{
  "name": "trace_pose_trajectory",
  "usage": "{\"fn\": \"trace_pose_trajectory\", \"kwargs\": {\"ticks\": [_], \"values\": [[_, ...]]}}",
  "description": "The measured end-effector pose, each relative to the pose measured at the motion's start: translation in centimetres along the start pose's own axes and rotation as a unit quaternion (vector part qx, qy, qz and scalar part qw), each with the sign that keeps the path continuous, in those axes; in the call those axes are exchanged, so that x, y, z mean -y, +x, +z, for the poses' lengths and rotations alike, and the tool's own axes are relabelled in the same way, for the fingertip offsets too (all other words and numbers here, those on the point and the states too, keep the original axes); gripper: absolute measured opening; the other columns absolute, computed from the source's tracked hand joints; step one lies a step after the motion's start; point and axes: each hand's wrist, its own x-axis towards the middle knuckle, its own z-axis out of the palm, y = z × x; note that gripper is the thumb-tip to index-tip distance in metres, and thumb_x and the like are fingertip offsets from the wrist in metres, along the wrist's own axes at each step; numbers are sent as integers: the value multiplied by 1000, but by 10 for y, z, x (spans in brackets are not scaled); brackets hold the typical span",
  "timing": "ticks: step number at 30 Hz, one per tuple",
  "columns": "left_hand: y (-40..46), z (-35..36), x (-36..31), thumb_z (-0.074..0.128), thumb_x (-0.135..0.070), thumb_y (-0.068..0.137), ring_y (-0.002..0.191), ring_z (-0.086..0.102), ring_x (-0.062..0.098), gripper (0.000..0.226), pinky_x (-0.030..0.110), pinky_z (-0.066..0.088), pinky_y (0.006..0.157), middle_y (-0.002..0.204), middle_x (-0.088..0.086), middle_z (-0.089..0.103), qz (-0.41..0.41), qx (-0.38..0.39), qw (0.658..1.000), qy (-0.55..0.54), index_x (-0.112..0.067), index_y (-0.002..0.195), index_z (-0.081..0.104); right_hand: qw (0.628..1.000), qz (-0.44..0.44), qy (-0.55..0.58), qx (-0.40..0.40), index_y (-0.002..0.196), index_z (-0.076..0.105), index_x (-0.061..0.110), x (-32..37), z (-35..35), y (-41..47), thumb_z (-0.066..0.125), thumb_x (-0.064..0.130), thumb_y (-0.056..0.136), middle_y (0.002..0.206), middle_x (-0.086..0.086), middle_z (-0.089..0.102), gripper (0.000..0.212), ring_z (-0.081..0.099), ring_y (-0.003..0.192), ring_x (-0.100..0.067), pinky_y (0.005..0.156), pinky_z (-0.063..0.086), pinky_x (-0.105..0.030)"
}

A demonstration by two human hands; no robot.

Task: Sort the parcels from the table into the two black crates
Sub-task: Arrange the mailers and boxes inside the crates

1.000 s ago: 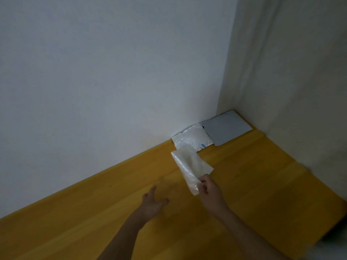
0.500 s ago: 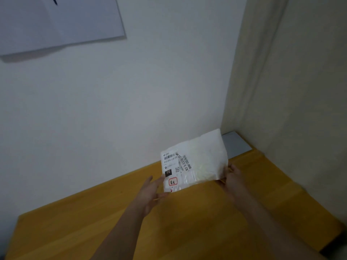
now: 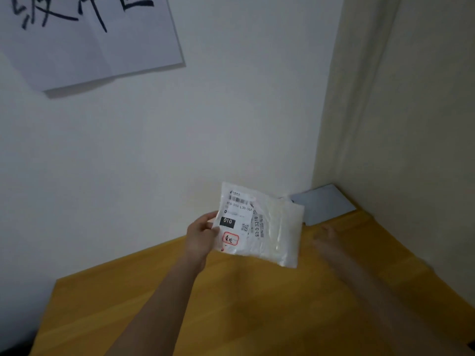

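My left hand (image 3: 201, 233) pinches the left edge of a white plastic parcel (image 3: 272, 227) and holds it up above the wooden table (image 3: 231, 304). Its shipping label faces me, with a black "010" box and a red stamp. My right hand (image 3: 325, 237) is blurred, apart from the parcel to its right, fingers loose and holding nothing. A grey flat parcel (image 3: 325, 206) lies in the table's far corner against the wall. No black crate is in view.
A white wall rises behind the table, with a paper sheet (image 3: 84, 39) bearing black brush characters at upper left. A beige curtain (image 3: 401, 124) hangs on the right. The table's left corner shows at lower left.
The parcel passed from my right hand to my left hand and was turned with its label towards me. My right hand let go and drew off to the right. The view tilted up.
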Motion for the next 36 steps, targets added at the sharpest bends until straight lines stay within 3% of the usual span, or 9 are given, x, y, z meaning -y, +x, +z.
{"fn": "trace_pose_trajectory", "kwargs": {"ticks": [3, 5, 9, 16, 19, 22, 26, 30, 36], "values": [[-8, -1, -18, 40, 21, 90, 80, 64, 24, 42, 18, 50, 54, 95, 10, 64, 99, 28, 986, 129, -1, 104, 73, 989, -91, -32, 110, 154, 18, 26, 3, 8, -3, 71, 3, 86, 152, -6, 32, 90, 43, 127, -22, 90, 42, -29], [-10, -3, -23, 36, 25, 85, 76, 59, 21, 48, 23, 47, 60, 88, 7, 58, 134, 65, 967, 208, 0, 98, 75, 967, -118, -75, 211, 155, 10, 36, 7, 18, -9, 80, 11, 80, 154, 5, 25, 106, 31, 140, -19, 99, 38, -28], [-16, -10, -29, 40, 19, 87, 76, 62, 7, 47, 18, 49, 63, 83, -3, 60, 139, 119, 955, 234, -9, 94, 78, 924, -128, -110, 343, 153, 18, 39, 12, 44, -23, 85, 13, 75, 145, 19, 34, 106, 36, 135, -11, 98, 45, -27], [-17, -37, -21, 69, -4, 88, 91, 68, 20, 32, 26, 56, 73, 107, 7, 69, 84, 19, 996, 1, -22, 115, 68, 954, -109, -22, 278, 116, 65, 17, 1, 64, -28, 64, 2, 92, 100, 10, 73, 29, 69, 91, -4, 77, 57, -27], [-17, -53, -1, 82, -23, 77, 104, 65, 18, 54, 36, 54, 86, 115, -2, 63, 8, 8, 1000, 16, -28, 127, 59, 961, -100, 14, 259, 107, 67, 19, 1, 66, -28, 62, 3, 93, 96, 10, 74, 22, 70, 86, -4, 70, 57, -24], [-27, -60, 25, 83, -35, 69, 110, 64, 16, 59, 35, 49, 89, 116, -5, 69, -76, 100, 990, 65, -27, 124, 63, 967, -93, 41, 235, 100, 66, 21, 2, 71, -26, 62, 2, 93, 101, 1, 74, 21, 70, 91, -12, 79, 58, -33], [-35, -57, 56, 74, -15, 84, 105, 67, 16, 33, 35, 53, 92, 112, -1, 73, -117, 155, 979, 62, -12, 116, 68, 963, -99, 55, 244, 102, 66, 21, 0, 80, -26, 61, 0, 93, 104, -1, 74, 23, 70, 99, -21, 91, 55, -43], [-39, -56, 68, 68, 4, 85, 86, 72, 16, 17, 26, 58, 75, 100, 9, 75, -100, 118, 988, -1, 2, 101, 71, 958, -107, 53, 261, 101, 65, 22, -2, 88, -26, 61, 0, 93, 104, -1, 74, 23, 70, 96, -18, 87, 56, -39], [-50, -70, 92, 67, 7, 83, 84, 71, 19, 15, 29, 59, 79, 101, 17, 73, -93, 65, 994, -8, 14, 97, 69, 950, -95, 29, 297, 102, 65, 19, -8, 108, -28, 61, 0, 93, 101, -2, 74, 21, 71, 92, -17, 83, 57, -37]]}}
